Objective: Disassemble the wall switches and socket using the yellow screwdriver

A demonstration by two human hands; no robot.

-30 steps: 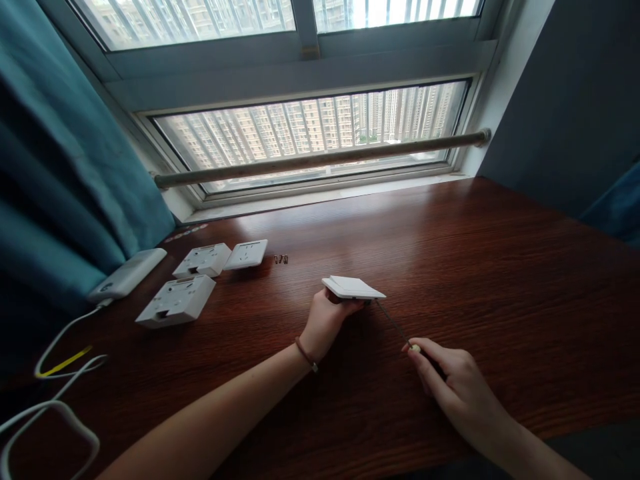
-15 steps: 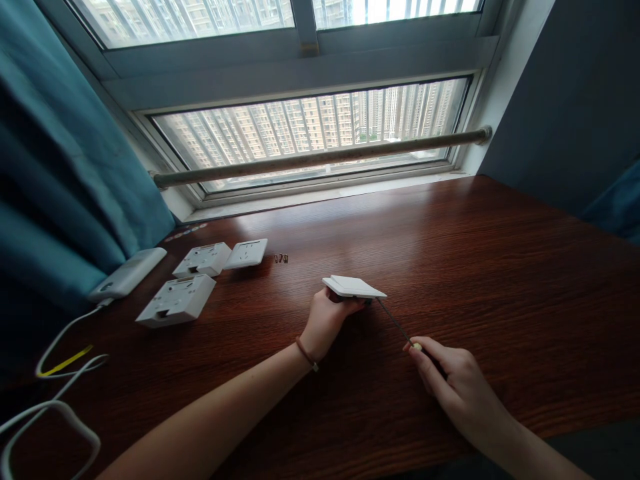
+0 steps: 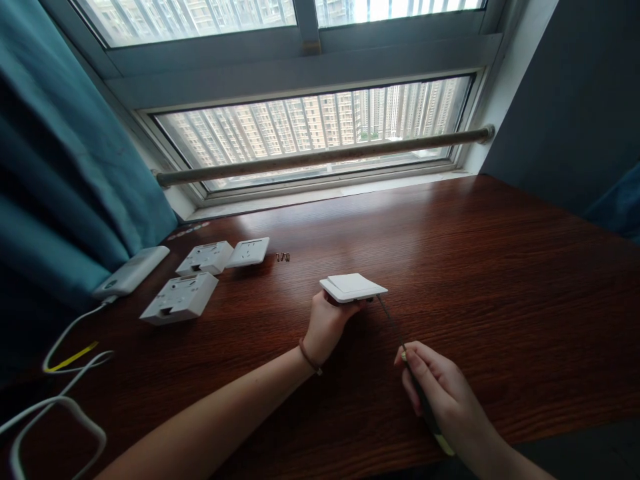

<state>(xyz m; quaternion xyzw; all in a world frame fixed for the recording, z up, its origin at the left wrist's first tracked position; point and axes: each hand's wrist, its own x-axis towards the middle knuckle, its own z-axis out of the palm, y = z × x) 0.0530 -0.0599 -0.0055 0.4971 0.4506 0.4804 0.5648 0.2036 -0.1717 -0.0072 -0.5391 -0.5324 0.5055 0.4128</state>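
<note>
My left hand (image 3: 327,322) grips a white wall switch (image 3: 353,287) from below, its flat face turned up and slightly tilted. In my right hand (image 3: 443,390) is a screwdriver (image 3: 427,403) with a dark handle and yellowish ends. Its thin shaft slants up and left, with the tip at the near right edge of the switch. Whether the tip sits in a slot or screw is hidden under the plate. My left fingers are partly covered by the switch.
Left on the wooden table (image 3: 450,267) lie two white mounting boxes (image 3: 183,297), a white socket panel (image 3: 249,253), several small screws (image 3: 283,257) and a white power bank (image 3: 133,272) with a cable (image 3: 75,410). A blue curtain (image 3: 75,153) hangs beside them.
My right hand has turned and lowered, so the screwdriver stands steeper and more of its handle shows. The switch has tipped slightly, showing more of its face.
</note>
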